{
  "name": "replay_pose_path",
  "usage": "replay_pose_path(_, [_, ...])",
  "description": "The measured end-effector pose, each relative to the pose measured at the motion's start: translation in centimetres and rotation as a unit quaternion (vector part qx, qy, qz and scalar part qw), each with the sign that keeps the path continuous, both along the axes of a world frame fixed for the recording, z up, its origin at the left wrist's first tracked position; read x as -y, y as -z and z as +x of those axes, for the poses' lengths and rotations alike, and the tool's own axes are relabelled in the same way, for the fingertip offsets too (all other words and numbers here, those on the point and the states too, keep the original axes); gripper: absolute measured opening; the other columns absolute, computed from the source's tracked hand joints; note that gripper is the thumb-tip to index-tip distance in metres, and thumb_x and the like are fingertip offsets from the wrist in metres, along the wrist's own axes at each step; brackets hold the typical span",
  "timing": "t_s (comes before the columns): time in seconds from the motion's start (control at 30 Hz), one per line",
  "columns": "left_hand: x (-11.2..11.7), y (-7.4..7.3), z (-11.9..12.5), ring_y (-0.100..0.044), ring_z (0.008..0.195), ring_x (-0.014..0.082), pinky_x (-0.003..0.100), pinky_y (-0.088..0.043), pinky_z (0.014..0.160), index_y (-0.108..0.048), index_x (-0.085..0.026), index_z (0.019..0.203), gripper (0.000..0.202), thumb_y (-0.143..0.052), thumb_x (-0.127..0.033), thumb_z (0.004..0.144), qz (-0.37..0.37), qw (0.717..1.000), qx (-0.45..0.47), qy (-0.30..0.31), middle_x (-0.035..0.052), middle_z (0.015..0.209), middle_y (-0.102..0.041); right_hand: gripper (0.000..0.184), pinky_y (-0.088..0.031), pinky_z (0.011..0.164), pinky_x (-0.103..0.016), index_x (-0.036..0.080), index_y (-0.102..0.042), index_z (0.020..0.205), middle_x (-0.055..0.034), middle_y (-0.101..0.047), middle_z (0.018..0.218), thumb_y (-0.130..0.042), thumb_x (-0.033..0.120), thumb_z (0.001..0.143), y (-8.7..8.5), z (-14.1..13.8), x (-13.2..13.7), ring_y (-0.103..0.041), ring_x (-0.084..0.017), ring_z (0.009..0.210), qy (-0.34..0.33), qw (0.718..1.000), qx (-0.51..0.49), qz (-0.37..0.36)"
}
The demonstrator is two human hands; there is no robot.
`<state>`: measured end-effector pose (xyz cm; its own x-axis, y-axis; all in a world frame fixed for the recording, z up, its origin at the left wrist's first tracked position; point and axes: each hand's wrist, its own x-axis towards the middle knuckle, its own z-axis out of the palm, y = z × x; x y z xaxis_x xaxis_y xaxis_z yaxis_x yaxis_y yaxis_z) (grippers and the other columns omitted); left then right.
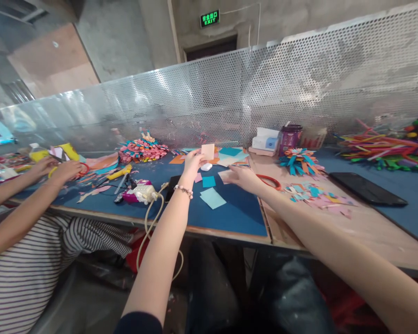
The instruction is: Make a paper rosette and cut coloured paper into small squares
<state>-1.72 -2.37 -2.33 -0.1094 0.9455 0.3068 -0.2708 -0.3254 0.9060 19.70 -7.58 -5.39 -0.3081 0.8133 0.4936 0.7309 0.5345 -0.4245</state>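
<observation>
My left hand [192, 161] is raised over the blue table mat [237, 208], fingers pinched on a small peach paper square [208, 151] held upright. My right hand [239, 176] reaches out flat, fingers stretched onto a pale paper piece [225, 175] on the mat, next to red scissors [270, 182]. Light blue paper squares [212, 196] lie just below both hands. A small white object [206, 167] sits between the hands.
A person in a striped shirt [21, 273] works at the left, hands [55, 169] on paper scraps. A glue gun [141, 192] with cord, a pink paper pile [142, 149], tissue box [265, 139], purple jar [290, 138], dark tablet [367, 189], coloured strips [383, 146] and a perforated metal screen [264, 93] surround the mat.
</observation>
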Motion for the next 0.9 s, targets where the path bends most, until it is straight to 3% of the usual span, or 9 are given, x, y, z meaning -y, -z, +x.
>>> replay_pose_path(0.13, [1.1,0.4,1.1,-0.068,0.078,0.0176,0.034,-0.056,0.075,-0.051,-0.017,0.118,0.052,-0.068,-0.012,0.069,0.032,0.996,-0.063,0.057,0.0103,0.097,-0.067,0.065,-0.035,0.101,-0.05,0.011,-0.044,0.136,-0.0215,-0.054,0.128,-0.055,0.05,0.085,0.2,0.4,-0.4,-0.046,-0.035,0.124,0.065,0.994,-0.01,0.087])
replay_pose_path(0.27, [2.3,0.5,2.6,-0.067,0.081,0.0198,0.035,-0.057,0.072,-0.047,-0.02,0.127,0.059,-0.069,-0.015,0.072,0.044,0.988,-0.126,0.084,0.011,0.098,-0.067,0.073,-0.037,0.101,-0.045,0.013,-0.031,0.144,-0.0208,-0.048,0.131,-0.056,0.047,0.084,0.0,0.4,-0.4,-0.043,-0.033,0.125,0.033,0.989,-0.034,0.144])
replay_pose_path(0.47, [3.2,0.7,4.6,-0.067,0.086,0.0215,0.034,-0.058,0.065,-0.041,-0.024,0.136,0.063,-0.065,-0.021,0.078,0.043,0.974,-0.173,0.14,0.012,0.11,-0.065,0.052,-0.043,0.092,-0.044,0.014,-0.054,0.125,-0.0167,-0.059,0.111,-0.061,0.042,0.082,0.2,0.7,-0.9,-0.055,-0.032,0.107,0.023,0.994,-0.017,0.107])
replay_pose_path(0.53, [3.2,0.8,4.9,-0.067,0.087,0.0221,0.033,-0.058,0.065,-0.043,-0.023,0.135,0.059,-0.063,-0.023,0.08,0.041,0.97,-0.186,0.154,0.0123,0.11,-0.065,0.052,-0.046,0.086,-0.041,0.012,-0.055,0.123,-0.0158,-0.062,0.106,-0.062,0.041,0.081,0.2,0.9,-1.1,-0.059,-0.029,0.097,0.022,0.996,-0.032,0.085])
replay_pose_path(0.63, [3.1,0.8,5.0,-0.068,0.083,0.0227,0.034,-0.058,0.064,-0.049,-0.019,0.13,0.055,-0.065,-0.026,0.078,0.06,0.967,-0.199,0.146,0.0131,0.107,-0.066,0.073,-0.049,0.08,-0.038,0.01,-0.04,0.138,-0.0165,-0.06,0.11,-0.067,0.039,0.077,0.3,1.2,-1.1,-0.061,-0.025,0.085,0.023,0.993,-0.09,0.07])
replay_pose_path(0.73, [3.0,0.6,4.9,-0.068,0.082,0.0233,0.033,-0.057,0.064,-0.056,-0.016,0.123,0.05,-0.067,-0.031,0.076,0.088,0.967,-0.204,0.122,0.0137,0.105,-0.068,0.085,-0.049,0.083,-0.038,0.015,-0.023,0.147,-0.0162,-0.054,0.121,-0.067,0.034,0.076,0.2,1.3,-1.0,-0.06,-0.022,0.085,0.008,0.987,-0.126,0.102])
replay_pose_path(0.9, [3.3,0.4,4.9,-0.067,0.082,0.0224,0.031,-0.054,0.065,-0.062,-0.016,0.112,0.046,-0.07,-0.038,0.073,0.102,0.964,-0.228,0.094,0.0134,0.1,-0.069,0.074,-0.048,0.088,-0.04,0.017,-0.038,0.142,-0.0138,-0.056,0.119,-0.067,0.035,0.076,-0.4,1.2,-0.3,-0.059,-0.024,0.095,-0.041,0.99,-0.09,0.105])
